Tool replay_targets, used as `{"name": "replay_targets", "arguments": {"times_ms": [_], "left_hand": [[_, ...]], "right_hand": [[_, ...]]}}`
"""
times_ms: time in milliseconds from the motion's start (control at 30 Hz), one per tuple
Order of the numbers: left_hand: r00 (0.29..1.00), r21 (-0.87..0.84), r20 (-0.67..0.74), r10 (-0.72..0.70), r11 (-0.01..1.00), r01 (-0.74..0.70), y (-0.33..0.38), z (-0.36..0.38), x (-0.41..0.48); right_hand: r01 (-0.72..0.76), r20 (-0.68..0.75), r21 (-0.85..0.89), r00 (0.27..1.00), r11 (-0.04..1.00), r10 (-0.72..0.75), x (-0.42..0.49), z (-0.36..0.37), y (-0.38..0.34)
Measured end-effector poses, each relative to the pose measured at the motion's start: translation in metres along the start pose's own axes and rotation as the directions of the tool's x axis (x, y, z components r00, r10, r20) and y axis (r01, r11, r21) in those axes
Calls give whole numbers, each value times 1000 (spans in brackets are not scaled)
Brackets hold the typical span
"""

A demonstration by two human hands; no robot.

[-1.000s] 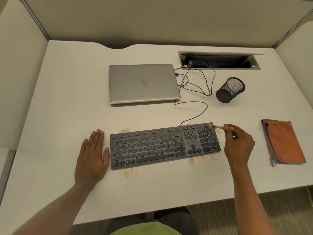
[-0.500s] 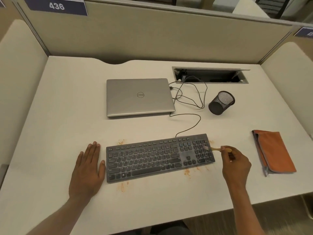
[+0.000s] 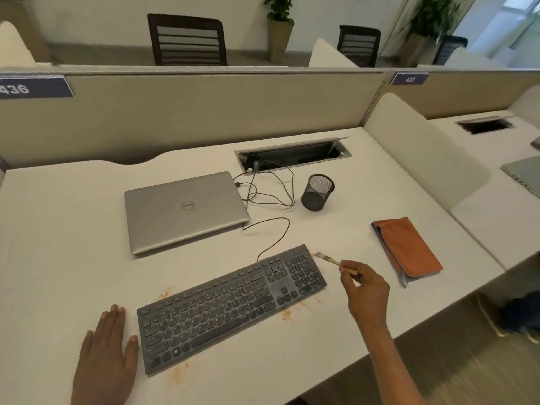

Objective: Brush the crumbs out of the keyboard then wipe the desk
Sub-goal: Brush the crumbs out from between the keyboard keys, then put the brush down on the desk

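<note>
**Hands.** The right hand [image 3: 365, 287] is closed narrowly: the wooden handle of a small brush [image 3: 333, 260] is pinched between thumb and fingertips. The brush is held low, with its pale bristle end just past the far right corner of the keyboard [image 3: 230, 308]. Whether the bristles touch the surface [image 3: 73, 244] cannot be told. The left hand [image 3: 105, 355] is laid flat, palm down, on the surface with fingers straight and together. Nothing is held by it. Its thumb lies just beside the near left end of the keyboard.

**Surroundings.** The dark keyboard is set at a slant across the near part of the surface. Orange crumbs [image 3: 287, 315] are scattered in patches along its near edge, by its near left corner and by its far edge. A black cable [image 3: 274, 235] is run from the back of the keyboard to a closed silver laptop [image 3: 184, 209] behind it. Further cables are looped between the laptop and an open hatch [image 3: 292, 156] in the surface. A black mesh cup [image 3: 318, 192] is placed to the right of the loops. A folded orange cloth [image 3: 406, 247] is laid well apart from the keyboard, to the right of the right hand.

**Markings.** A round "Dell" logo is shown on the laptop lid. The partition behind the surface is labelled "436" [image 3: 14, 89] at left and "437" [image 3: 410, 79] at right.
</note>
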State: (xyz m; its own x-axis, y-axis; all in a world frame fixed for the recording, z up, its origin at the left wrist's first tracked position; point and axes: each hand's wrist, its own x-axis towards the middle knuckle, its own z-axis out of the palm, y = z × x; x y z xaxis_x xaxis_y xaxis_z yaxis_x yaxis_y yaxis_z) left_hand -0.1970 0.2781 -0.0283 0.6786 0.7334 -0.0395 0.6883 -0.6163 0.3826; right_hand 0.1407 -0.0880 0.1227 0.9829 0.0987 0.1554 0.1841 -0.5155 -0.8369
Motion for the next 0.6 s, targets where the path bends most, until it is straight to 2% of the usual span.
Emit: {"name": "replay_targets", "arguments": {"times_ms": [133,333,500,600], "left_hand": [[997,-40,-36,-73,997,72,8,2,11],[980,-204,-102,-170,968,146,34,4,33],[983,-170,-163,-89,984,61,50,2,58],[971,-147,-240,14,988,-51,82,-10,65]], "right_hand": [[-28,-59,40,998,999,30,1,-10,4],[-85,-105,93,990,992,95,11,-17,10],[-78,-120,97,989,992,90,29,-21,30],[-95,-147,76,984,993,105,41,-19,44]]}}
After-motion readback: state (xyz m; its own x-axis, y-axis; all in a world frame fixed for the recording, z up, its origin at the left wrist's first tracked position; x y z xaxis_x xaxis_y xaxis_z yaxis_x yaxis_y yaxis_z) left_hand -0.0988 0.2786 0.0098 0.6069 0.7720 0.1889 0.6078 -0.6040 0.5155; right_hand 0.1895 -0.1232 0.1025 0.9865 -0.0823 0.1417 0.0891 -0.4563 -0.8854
